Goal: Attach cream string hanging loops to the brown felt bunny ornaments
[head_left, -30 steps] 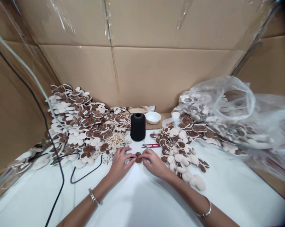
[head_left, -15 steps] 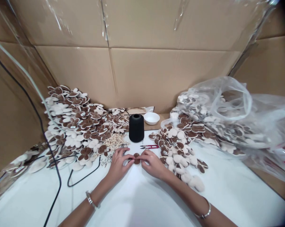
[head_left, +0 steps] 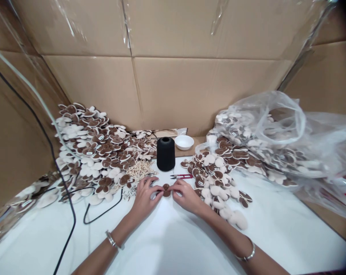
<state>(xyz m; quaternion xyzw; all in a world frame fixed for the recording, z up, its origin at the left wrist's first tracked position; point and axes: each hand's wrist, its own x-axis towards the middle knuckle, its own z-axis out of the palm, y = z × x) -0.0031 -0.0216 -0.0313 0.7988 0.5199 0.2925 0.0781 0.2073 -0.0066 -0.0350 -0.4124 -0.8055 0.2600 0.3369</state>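
Observation:
A small brown piece [head_left: 166,190] lies between my hands on the white table. My left hand [head_left: 146,194] pinches its left side with thumb and forefinger. On its right side, my right hand [head_left: 185,195] pinches it in the same way. Just beyond are small snips with red handles [head_left: 184,176] and a black thread cone [head_left: 165,154]. Short beige cords [head_left: 140,170] lie in a heap beyond my left hand. Brown-and-white flower-shaped pieces [head_left: 104,185] are piled at the left, and more bow-tied pieces [head_left: 217,192] lie to the right of my right hand.
A white bowl [head_left: 184,143] stands behind the cone. Clear plastic bags [head_left: 281,130] holding more pieces lie at the right. A black cable [head_left: 71,206] crosses the table's left side. Cardboard walls [head_left: 173,84] enclose the table [head_left: 173,244].
Both hands have stayed almost still around the small brown piece. The whole view has shifted very slightly.

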